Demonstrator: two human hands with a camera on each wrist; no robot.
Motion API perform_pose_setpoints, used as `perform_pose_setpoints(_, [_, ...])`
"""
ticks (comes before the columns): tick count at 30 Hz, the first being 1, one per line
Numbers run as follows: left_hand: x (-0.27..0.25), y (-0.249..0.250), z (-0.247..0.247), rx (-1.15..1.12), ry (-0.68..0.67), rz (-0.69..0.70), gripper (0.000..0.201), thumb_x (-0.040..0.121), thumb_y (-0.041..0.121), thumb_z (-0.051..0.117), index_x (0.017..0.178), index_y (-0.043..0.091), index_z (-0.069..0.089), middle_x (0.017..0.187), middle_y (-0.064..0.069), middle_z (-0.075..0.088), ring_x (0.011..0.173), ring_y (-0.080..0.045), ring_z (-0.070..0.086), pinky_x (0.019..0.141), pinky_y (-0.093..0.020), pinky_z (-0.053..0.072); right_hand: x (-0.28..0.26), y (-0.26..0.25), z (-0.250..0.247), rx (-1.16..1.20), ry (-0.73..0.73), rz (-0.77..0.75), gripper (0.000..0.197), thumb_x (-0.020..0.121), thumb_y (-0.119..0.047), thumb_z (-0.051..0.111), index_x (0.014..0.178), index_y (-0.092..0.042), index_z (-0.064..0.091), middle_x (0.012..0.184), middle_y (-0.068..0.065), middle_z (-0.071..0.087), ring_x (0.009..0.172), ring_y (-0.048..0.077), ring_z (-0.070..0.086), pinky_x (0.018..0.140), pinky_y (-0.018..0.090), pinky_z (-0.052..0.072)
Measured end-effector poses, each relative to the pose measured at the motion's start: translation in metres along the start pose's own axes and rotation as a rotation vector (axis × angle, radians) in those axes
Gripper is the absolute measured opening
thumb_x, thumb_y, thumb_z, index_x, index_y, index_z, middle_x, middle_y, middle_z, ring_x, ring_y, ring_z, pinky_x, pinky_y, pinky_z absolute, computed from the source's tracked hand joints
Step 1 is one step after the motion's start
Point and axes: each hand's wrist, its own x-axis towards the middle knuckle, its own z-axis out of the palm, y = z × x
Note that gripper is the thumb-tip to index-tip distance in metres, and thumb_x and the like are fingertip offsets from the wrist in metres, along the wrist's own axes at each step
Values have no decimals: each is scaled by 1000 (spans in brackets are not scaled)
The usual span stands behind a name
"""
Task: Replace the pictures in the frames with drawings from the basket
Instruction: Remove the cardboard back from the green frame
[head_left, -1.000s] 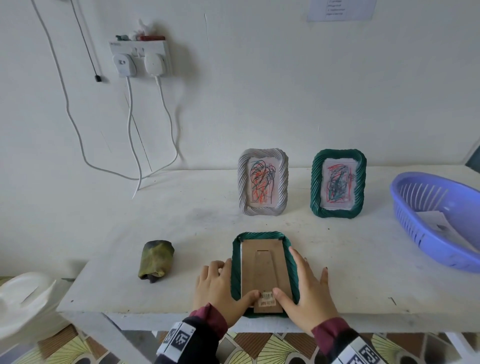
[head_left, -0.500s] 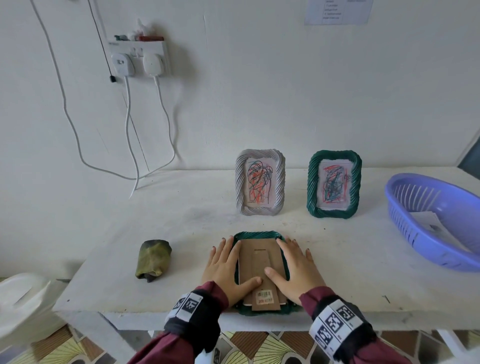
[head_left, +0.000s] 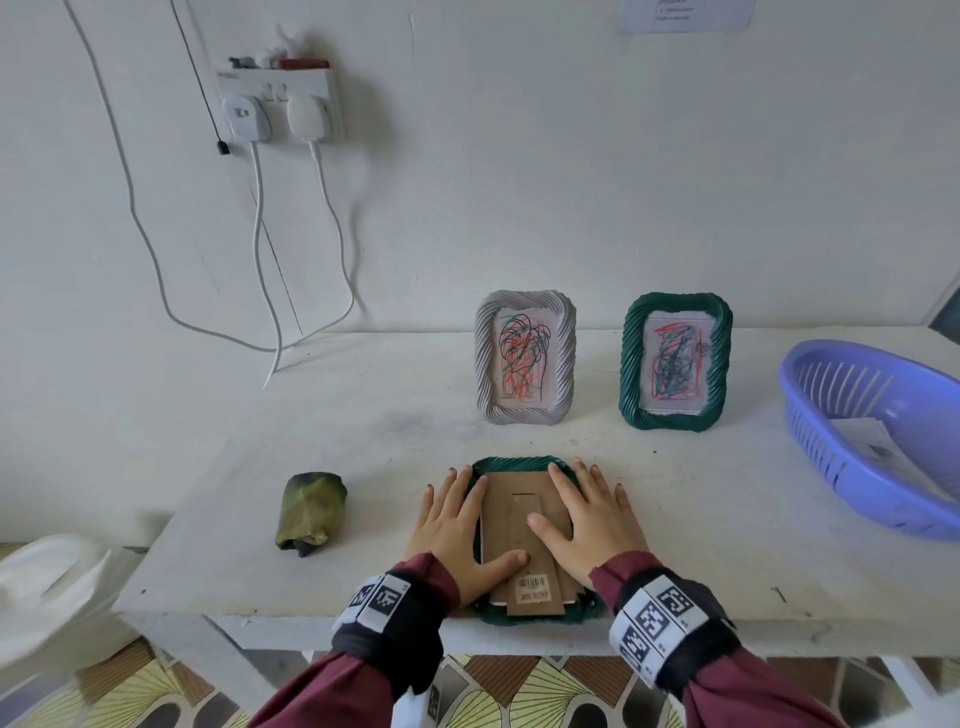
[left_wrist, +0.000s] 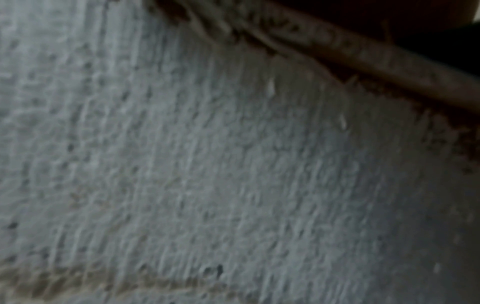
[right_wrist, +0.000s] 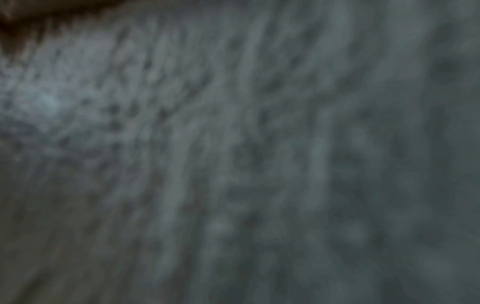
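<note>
On the white table (head_left: 675, 519), a lilac basket (head_left: 831, 447) with paper sheets sits at the right edge. At the back stand a grey frame (head_left: 563, 358) and a green frame (head_left: 719, 358), both holding scribbled drawings. Face down at the near edge lies another green frame (head_left: 519, 462); the left hand (head_left: 457, 525) and right hand (head_left: 592, 525) lie flat, fingers spread, on its cardboard backing (head_left: 511, 499). Both wrist views are blurred.
</note>
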Motion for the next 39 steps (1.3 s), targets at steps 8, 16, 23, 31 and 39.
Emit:
perform_pose_setpoints(8, [8,-2,-4,-4,-36,-22,117,46,87,21,146,30,2,152,2,4,140,-21,2,115,-36,1,1,-1,0,-10,13,2,69,89,-61,32,146,-35,3,156,-5,-4,143,13,-4,116,40,-6])
perform_pose_setpoints(16, [17,10,-14,-15,-103,-107,120,45,78,43,146,27,3,143,-3,11,133,-25,10,112,-35,10,0,-1,-1,-18,23,-2,69,89,-60,32,146,-34,3,156,-5,-2,144,14,-2,116,40,-6])
perform_pose_setpoints(23, [14,7,-10,5,-43,-84,124,41,85,24,146,25,-4,146,-2,10,136,-25,5,112,-35,5,2,5,-2,53,-24,-34,69,90,-57,35,146,-34,2,156,-5,-8,143,13,-7,115,39,-10])
perform_pose_setpoints(31, [-35,-3,2,-371,238,66,74,71,64,28,135,29,42,138,20,35,131,3,18,114,-31,22,-50,19,0,578,85,-174,37,94,-21,48,121,-46,40,138,-34,17,131,-16,13,116,26,12])
perform_pose_setpoints(39, [-77,-7,32,-504,236,84,51,63,64,58,112,54,46,128,38,37,130,19,18,110,-13,10,-93,36,13,506,80,-250,38,67,-54,57,103,-52,46,137,-47,17,127,-21,21,109,20,13])
